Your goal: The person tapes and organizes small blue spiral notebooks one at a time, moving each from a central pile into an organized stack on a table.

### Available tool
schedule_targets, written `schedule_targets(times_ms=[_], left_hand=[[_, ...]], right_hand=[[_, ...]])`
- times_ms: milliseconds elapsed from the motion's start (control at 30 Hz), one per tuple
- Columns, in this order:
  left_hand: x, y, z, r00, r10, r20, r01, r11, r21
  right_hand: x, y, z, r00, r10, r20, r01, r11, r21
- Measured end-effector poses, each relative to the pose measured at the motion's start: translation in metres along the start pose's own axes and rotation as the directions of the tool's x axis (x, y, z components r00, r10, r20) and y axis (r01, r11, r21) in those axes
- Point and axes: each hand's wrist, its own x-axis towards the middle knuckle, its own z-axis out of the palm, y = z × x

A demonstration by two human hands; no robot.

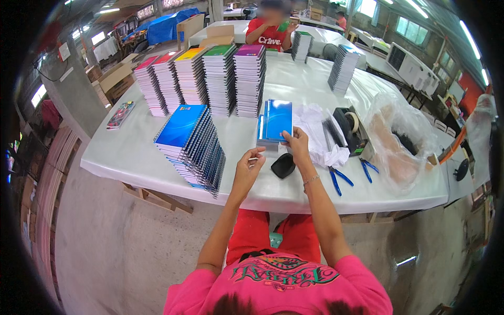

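In front of me my right hand (298, 144) pinches the lower right corner of a blue notebook cover (278, 118). It lies over a low stack (269, 146) with more blue at its left edge; whether the cover is loose or bound I cannot tell. My left hand (248, 170) hovers just left of and nearer than that stack, fingers bent and apart, holding nothing that I can see. To its left rises a tall leaning stack of blue spiral notebooks (190, 144). A black, rounded object (283, 166) rests on the table between my wrists.
Stacks of spiral notebooks in pink, red, yellow, green (219, 79) and purple stand farther back. Right of my hands are crumpled white paper (313, 128), a black tape dispenser (350, 128), blue-handled pliers (340, 181) and a clear plastic bag (401, 139). Across the table sits a person in red (270, 34).
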Motion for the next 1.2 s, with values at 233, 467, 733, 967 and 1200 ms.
schedule_targets(times_ms=[233,467,733,967,1200], left_hand=[[0.010,-0.005,0.036,0.991,0.013,0.135,0.003,0.993,-0.117],[0.012,-0.015,0.017,0.992,0.014,-0.127,-0.026,0.995,-0.098],[0.006,-0.006,-0.003,0.987,0.089,-0.133,-0.113,0.977,-0.180],[-0.026,0.013,0.004,0.914,0.240,0.328,-0.406,0.489,0.772],[-0.051,-0.010,0.002,0.943,0.247,0.222,-0.313,0.442,0.841]], right_hand=[[0.055,0.042,-0.032,0.987,-0.148,-0.066,0.102,0.885,-0.454],[0.007,0.014,-0.007,0.942,-0.318,-0.105,0.265,0.899,-0.349],[-0.058,-0.008,-0.029,0.822,-0.034,0.569,0.127,0.984,-0.124],[0.089,0.034,-0.206,0.922,-0.384,-0.052,0.126,0.423,-0.897],[0.102,0.054,-0.154,0.990,-0.135,0.044,0.101,0.451,-0.887]])
